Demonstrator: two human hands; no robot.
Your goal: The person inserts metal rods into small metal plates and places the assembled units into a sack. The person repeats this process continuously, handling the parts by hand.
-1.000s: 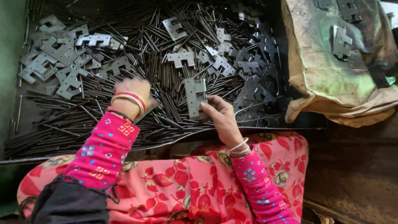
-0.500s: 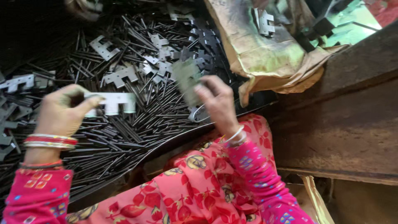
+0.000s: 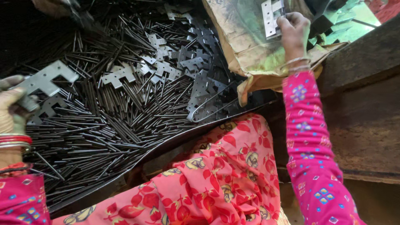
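Seated person in pink floral clothing sorting small metal parts, one plate pinched in each hand.

Nearest, the left hand [image 3: 10, 110] grips a pale grey notched hinge plate [image 3: 43, 81] above a dark tray [image 3: 100, 187] heaped with thin steel pins [image 3: 104, 125] and loose plates. Farther off, the right hand [image 3: 295, 31] clamps a drilled hinge leaf [image 3: 270, 16] over the open mouth of a brown sack [image 3: 246, 54], seemingly for dropping in.

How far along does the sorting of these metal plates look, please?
Done: some plates already lie in the sack. In hand: the right hand holds a hinge plate at the sack's mouth, and the left hand grips another plate. Left: many plates remain mixed among the loose pins.
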